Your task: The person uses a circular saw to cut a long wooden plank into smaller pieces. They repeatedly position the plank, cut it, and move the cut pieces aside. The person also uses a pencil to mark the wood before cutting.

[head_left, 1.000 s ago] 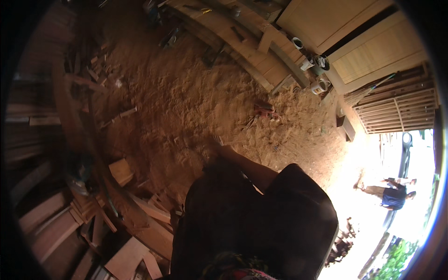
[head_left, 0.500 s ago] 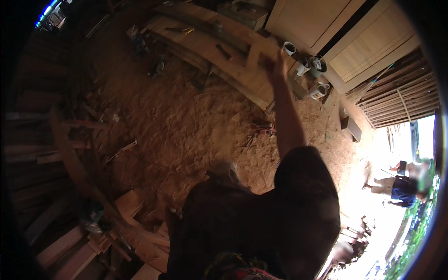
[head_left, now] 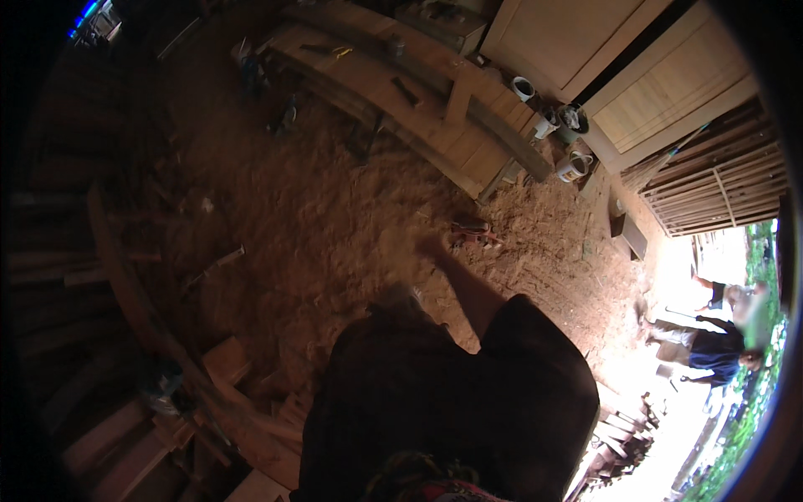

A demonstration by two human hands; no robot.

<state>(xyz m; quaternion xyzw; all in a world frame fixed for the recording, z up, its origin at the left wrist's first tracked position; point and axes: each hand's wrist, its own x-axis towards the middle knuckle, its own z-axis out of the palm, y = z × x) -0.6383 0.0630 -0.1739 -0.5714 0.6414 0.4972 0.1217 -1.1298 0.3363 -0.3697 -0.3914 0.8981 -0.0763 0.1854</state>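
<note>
The right hand (head_left: pixel 432 248) was seen, blurred, near a reddish object (head_left: pixel 478 235) on the sawdust (head_left: pixel 335 205); its fingers' state could not be told. A stumble might be caused by that object.

Right Fingers (head_left: pixel 430 248) Lost in Blur

They smear into the dim ground (head_left: pixel 318 209), their pose unreadable. The picture's upper edge cuts off wooden panels (head_left: pixel 560 42) beyond the tabletop (head_left: pixel 351 75). Off its near right corner, a reddish object (head_left: pixel 477 233) is too small to identify.
</note>
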